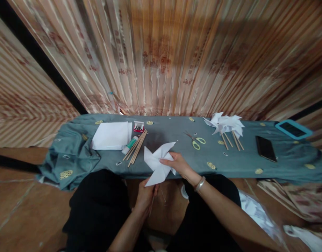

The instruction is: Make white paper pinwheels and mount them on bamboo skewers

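Hands and piece: we hold a white paper pinwheel at the near edge of the desk, above the gap between the knees. The right hand is clamped on its right side, thumb laid over the paper close to the centre. The left hand sits lower and nearer the body, fingers curled below the lower blade around what appears to be a thin stick; the blade hides most of that grip.

Key relation: the pinwheel's centre lies directly under the right thumb, and up and to the right of the left hand. The right hand is therefore the nearer to the centre, the left to the stick.

Orientation: the folded face is turned up towards us. The longest line across the blades runs from a tip at upper right to one at lower left, the latter just above the left hand. The visible stick runs down towards the body, slightly leftward; its upper end is hidden.

Surroundings: a bundle of sticks lies left of the pinwheel, green-handled scissors lie beyond it to the right, and other pinwheels rest farther right.
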A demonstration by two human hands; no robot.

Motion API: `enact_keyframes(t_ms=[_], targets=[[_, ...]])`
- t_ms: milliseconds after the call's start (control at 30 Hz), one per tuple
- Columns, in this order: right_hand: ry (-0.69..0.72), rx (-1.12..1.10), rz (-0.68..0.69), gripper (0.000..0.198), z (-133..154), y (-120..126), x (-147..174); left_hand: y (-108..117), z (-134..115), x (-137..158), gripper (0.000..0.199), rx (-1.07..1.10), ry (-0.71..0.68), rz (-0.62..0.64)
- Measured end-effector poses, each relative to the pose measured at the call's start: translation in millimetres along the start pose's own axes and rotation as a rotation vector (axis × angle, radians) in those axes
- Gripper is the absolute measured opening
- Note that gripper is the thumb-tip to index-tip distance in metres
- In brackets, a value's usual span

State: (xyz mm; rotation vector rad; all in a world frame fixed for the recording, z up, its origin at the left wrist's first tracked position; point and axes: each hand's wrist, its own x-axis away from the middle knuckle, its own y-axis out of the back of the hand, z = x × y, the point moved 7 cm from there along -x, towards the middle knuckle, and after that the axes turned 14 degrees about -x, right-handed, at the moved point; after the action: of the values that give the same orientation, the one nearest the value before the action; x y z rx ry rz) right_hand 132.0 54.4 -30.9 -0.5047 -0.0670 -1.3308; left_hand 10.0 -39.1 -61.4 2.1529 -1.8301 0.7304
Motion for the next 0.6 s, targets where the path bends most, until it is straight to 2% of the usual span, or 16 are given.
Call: enact_keyframes(t_ms=[200, 433, 600], targets=[[0.049, 0.171, 0.0, 0.044, 6, -1, -8, 4, 3, -3, 0.024, 0.06, 0.015, -0.004], [0.152, 0.673, 0.092, 0.036, 19, -8, -14, 5, 18, -6, 0.013, 0.155, 0.083, 0.005], [0.148, 0.765, 0.122, 0.033, 18, -7, -18, 2, 26, -7, 0.013, 0.207, 0.127, 0.01]])
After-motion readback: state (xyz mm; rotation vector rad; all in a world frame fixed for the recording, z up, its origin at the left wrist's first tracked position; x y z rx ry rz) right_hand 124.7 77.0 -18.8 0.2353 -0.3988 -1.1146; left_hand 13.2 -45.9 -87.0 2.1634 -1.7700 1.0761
